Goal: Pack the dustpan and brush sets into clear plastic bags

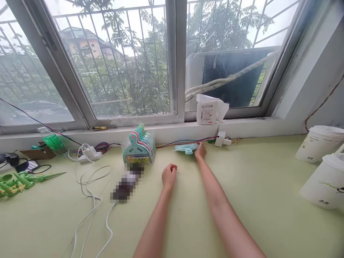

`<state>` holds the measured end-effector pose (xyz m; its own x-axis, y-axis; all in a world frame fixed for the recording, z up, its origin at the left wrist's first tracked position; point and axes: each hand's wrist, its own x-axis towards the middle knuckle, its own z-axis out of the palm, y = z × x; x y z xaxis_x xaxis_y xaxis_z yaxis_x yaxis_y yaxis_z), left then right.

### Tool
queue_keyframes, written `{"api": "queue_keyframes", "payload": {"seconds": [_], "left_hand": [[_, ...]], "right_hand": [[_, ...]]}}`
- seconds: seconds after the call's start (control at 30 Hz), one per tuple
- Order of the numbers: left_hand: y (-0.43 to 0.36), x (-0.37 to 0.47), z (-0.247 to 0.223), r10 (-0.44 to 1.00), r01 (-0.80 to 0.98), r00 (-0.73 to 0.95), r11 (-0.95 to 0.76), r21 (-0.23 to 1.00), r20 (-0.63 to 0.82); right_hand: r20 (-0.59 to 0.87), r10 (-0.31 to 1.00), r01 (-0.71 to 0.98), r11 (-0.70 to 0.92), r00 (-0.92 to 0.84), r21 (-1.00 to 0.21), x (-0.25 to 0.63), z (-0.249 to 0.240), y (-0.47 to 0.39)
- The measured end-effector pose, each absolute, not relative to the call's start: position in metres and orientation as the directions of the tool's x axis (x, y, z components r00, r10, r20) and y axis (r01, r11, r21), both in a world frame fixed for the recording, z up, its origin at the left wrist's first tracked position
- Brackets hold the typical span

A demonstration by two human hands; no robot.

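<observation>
Far on desk (255, 186), R hand (200, 152) at blue pc (184, 147), can't tell grip; L hand (169, 176) half-curled, empty; dustpans (138, 146) grouped left, pc apart.

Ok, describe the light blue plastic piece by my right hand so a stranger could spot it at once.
Find the pale green tabletop below the wide window and follow it to its far edge, near the middle. There, at the bare right hand, is the light blue plastic piece. It sits alone, unlike the handled pastel plastic pieces packed in an upright row farther left.
</observation>
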<state>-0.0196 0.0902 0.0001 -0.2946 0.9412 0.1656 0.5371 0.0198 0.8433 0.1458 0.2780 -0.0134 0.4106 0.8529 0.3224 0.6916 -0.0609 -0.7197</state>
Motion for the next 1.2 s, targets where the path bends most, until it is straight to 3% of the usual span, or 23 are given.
{"api": "queue_keyframes", "payload": {"seconds": [0.3, 0.47, 0.57, 0.8, 0.97, 1.2], "left_hand": [[0.091, -0.021, -0.002, 0.939, 0.536, -0.300, 0.020, 0.844, 0.168], [0.092, -0.020, -0.001, 0.940, 0.538, -0.308, 0.043, 0.842, 0.149], [0.092, -0.020, 0.000, 0.937, 0.531, -0.314, 0.042, 0.846, 0.150], [0.091, -0.019, 0.000, 0.943, 0.536, -0.295, 0.029, 0.844, 0.155], [0.094, -0.020, -0.003, 0.940, 0.541, -0.307, 0.042, 0.840, 0.150], [0.093, -0.019, -0.003, 0.940, 0.535, -0.307, 0.040, 0.844, 0.150]], "right_hand": [[0.535, 0.773, 0.800, 0.060, 0.340, -0.597, 0.140, -0.006, 0.278], [0.649, 0.758, 0.865, 0.369, -0.069, -0.340, 0.139, -0.005, 0.264], [0.599, 0.767, 0.814, 0.488, -0.228, -0.315, 0.139, -0.006, 0.263], [0.424, 0.903, 0.822, 0.192, 0.066, -0.536, 0.144, 0.001, 0.300], [0.330, 0.899, 0.742, 0.008, 0.289, -0.670, 0.129, 0.006, 0.317], [0.398, 0.820, 0.679, 0.016, 0.411, -0.734, 0.116, -0.010, 0.309]]}}
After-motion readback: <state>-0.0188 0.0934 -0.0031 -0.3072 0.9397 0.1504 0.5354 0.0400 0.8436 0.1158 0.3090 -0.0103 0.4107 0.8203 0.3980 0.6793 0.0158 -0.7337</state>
